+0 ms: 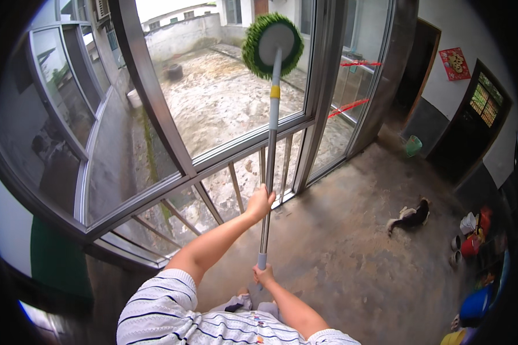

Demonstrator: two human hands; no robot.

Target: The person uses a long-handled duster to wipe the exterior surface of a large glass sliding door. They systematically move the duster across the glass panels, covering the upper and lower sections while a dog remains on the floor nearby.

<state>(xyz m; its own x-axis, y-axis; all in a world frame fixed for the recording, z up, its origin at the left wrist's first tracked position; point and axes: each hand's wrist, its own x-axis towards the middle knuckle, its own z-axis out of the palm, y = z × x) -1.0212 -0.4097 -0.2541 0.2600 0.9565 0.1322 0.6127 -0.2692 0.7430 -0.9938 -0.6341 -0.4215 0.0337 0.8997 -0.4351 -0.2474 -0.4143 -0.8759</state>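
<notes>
A long-handled mop [275, 109] with a round head of green chenille strands [248, 54] on a grey disc rises before me. Its head is up at the window pane [213, 86]; I cannot tell whether the strands touch the glass. My left hand [261, 202] is wrapped round the metal pole about midway. Lower down, my right hand [263, 276] grips the grey end of the handle. A yellow ring sits on the pole below the head.
Metal window frames and a low railing [236, 184] stand in front of me. Red ribbon [349, 108] crosses a pane at the right. On the floor lie a dark-and-pale animal [412, 218], a green basket [412, 146], shoes [456, 250] and a red bucket [471, 246].
</notes>
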